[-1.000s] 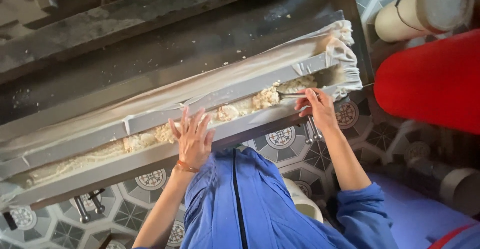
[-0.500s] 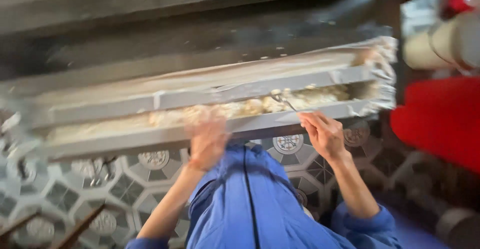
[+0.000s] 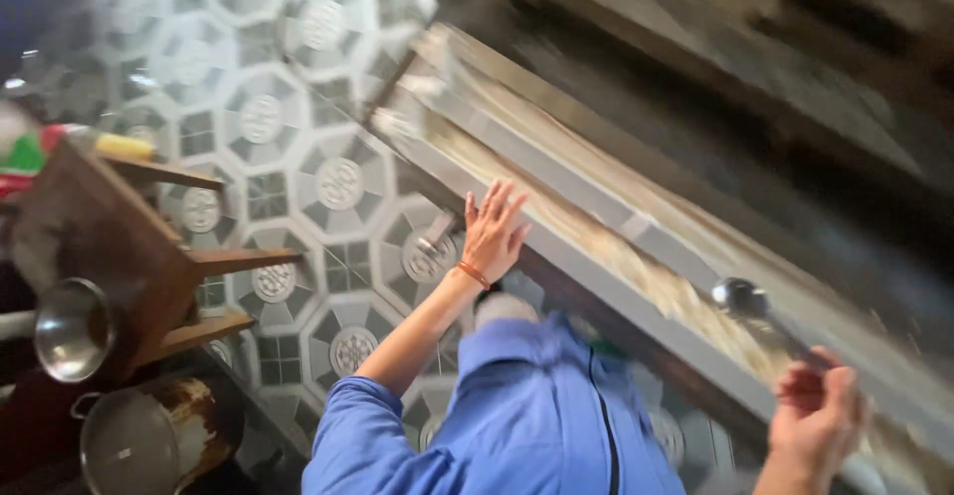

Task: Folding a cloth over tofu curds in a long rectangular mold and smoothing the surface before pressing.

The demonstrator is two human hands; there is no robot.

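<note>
Running diagonally from upper left to lower right, the long metal trough (image 3: 636, 227) lay with one end near the patterned tile floor (image 3: 298, 157) and the other out of frame at the lower right. One band of pale shredded stuff (image 3: 636, 271) filled its channel along the same axis. The left hand (image 3: 492, 232) lay flat and open on the near rail, fingers spread toward the upper right, an orange band at the wrist. The right hand (image 3: 820, 415) was curled around the handle of a single metal spoon (image 3: 760, 311), whose bowl pointed up and left over the shreds. One wooden stool (image 3: 109, 247) lay tipped at the left, with a metal funnel (image 3: 70, 328) and a rusty pot (image 3: 149, 435) below it. The blue jacket (image 3: 527, 415) hid the floor beneath the trough's middle.
</note>
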